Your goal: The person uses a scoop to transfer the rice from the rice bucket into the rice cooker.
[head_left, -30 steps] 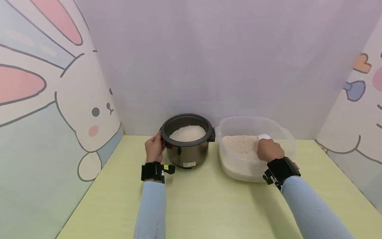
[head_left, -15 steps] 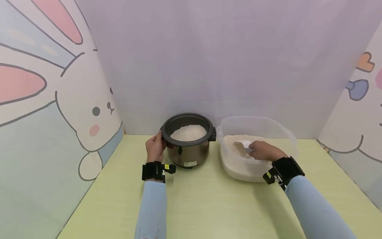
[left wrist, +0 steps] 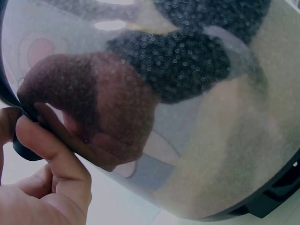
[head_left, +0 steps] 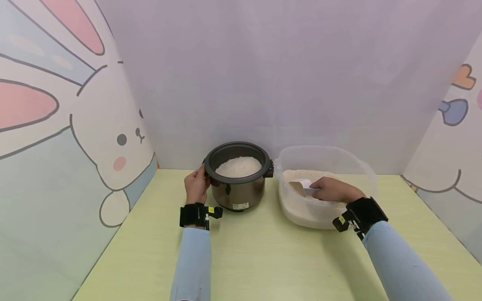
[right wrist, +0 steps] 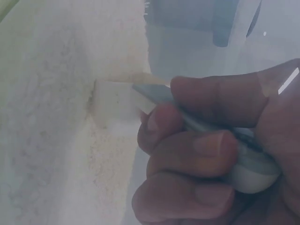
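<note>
My left hand (head_left: pixel 196 186) grips the black side handle (left wrist: pixel 28 145) of a rice cooker (head_left: pixel 238 193), thumb and fingers pinching it in the left wrist view. The cooker stands uncovered, with white rice (head_left: pixel 239 167) in its dark pot. To its right is a clear plastic bin (head_left: pixel 301 217) holding more rice (head_left: pixel 301 174). Inside that bin, my right hand (head_left: pixel 335 190) holds a white scoop (head_left: pixel 306 182). Its fingers curl round the scoop handle (right wrist: pixel 253 173) in the right wrist view, and the scoop head (right wrist: pixel 115 105) lies low against the rice, pointing left.
Both vessels stand on a pale green table (head_left: pixel 263 259) near a plain lilac back wall (head_left: pixel 241 75). Side walls with cartoon drawings rise at left (head_left: pixel 94 146) and right (head_left: pixel 448 146). The bin's raised rim (head_left: pixel 361 165) surrounds my right hand.
My right hand has moved left inside the bin, bringing the scoop from the right side of the rice to the middle and turning it leftward. My left hand keeps its grip on the cooker.
</note>
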### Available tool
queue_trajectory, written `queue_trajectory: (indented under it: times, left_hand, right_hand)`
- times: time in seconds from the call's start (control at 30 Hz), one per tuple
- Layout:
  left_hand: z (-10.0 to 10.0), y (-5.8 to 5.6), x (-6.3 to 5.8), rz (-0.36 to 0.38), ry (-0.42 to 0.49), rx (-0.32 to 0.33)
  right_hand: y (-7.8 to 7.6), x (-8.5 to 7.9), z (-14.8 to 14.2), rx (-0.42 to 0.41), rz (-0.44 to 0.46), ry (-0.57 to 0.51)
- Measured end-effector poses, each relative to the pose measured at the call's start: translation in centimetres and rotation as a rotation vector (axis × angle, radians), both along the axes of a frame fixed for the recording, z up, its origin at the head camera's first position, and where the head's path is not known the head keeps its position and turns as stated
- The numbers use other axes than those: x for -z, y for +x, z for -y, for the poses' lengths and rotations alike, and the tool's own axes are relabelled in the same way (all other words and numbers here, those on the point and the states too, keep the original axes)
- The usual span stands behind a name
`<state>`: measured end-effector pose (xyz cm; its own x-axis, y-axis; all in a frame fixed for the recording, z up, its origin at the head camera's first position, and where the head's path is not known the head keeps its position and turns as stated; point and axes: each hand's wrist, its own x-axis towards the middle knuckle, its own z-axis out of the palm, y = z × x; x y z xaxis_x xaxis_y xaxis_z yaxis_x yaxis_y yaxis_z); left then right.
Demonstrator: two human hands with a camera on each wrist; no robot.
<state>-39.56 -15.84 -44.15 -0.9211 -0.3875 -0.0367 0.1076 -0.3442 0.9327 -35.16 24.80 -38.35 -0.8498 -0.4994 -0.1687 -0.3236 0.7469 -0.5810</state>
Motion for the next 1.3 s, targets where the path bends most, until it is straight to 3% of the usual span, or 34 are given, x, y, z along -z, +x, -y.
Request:
queue_trajectory:
  times: [0.23, 0.83, 1.3]
  left_hand:
    - [0.02, -0.01, -0.15, 0.005, -0.002, -0.001]
    - [-0.1, -0.17, -0.24, -0.014, 0.002, -0.004]
    - [-0.01, 0.15, -0.1, 0.001, -0.004, 0.008]
  right_hand:
    - [-0.06, -0.33, -0.21, -0.021, 0.037, -0.039]
    - [0.16, -0.53, -0.32, 0.035, 0.114, -0.104]
    - [0.25, -0.29, -0.7, 0.002, 0.184, -0.272]
